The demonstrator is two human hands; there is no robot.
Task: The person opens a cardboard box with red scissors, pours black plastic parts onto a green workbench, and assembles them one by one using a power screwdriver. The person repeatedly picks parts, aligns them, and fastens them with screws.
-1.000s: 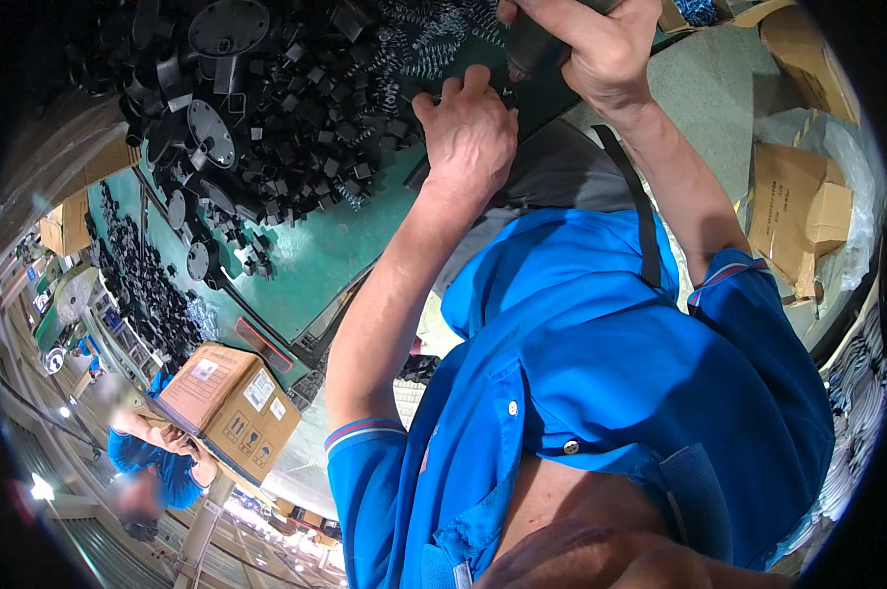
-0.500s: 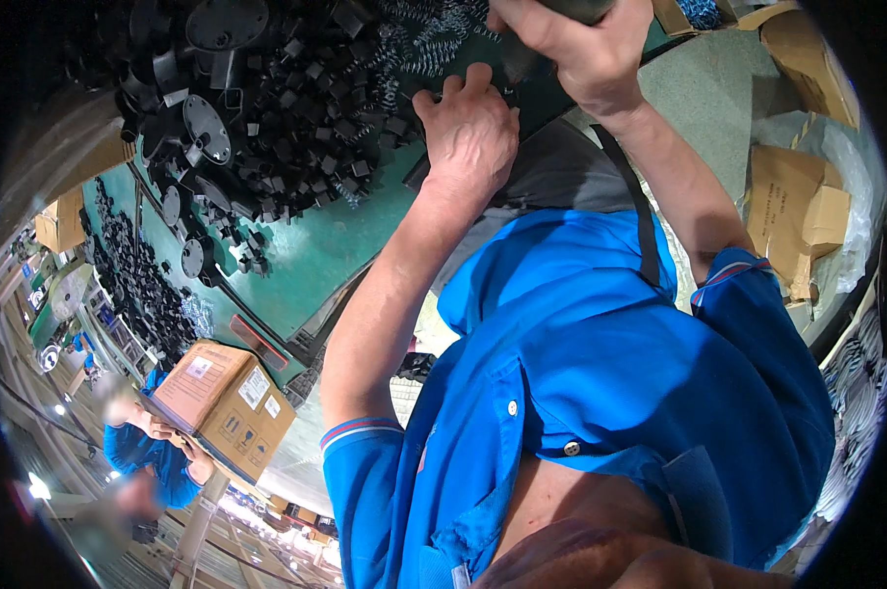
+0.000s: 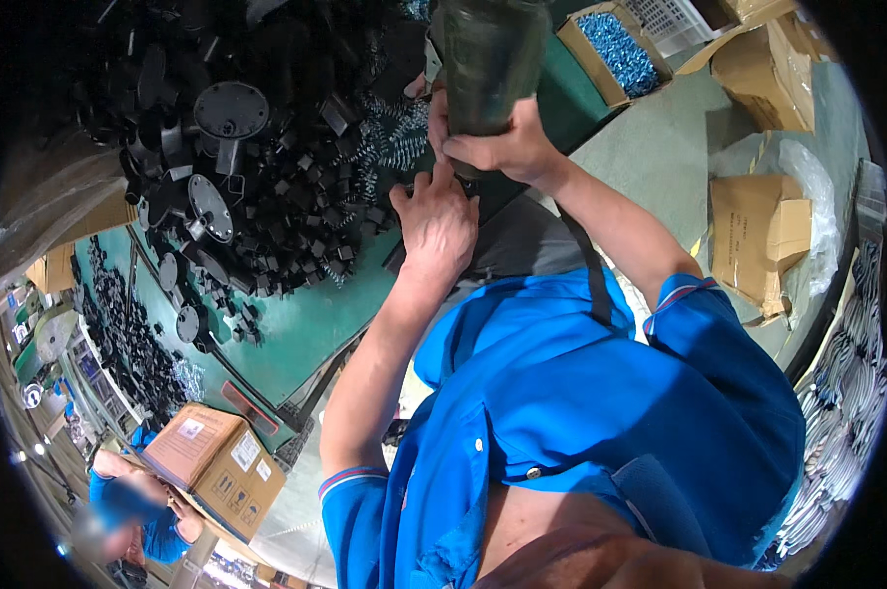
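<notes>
My view was bright and evenly lit from overhead, with soft shadows. Straight edges bent toward a black circular rim. The far left corner looked blurred; glare was slight.

Cardboard boxes [image 3: 762, 240] — blue screws [image 3: 615, 47].

green worktable [image 3: 296, 334], grey floor [image 3: 679, 147], cardboard boxes [image 3: 762, 240]

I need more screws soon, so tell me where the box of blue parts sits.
In the head view, the open cardboard box of blue parts sits at the top, right of centre, on the green table's far corner, just beyond the dark cylinder.
</notes>
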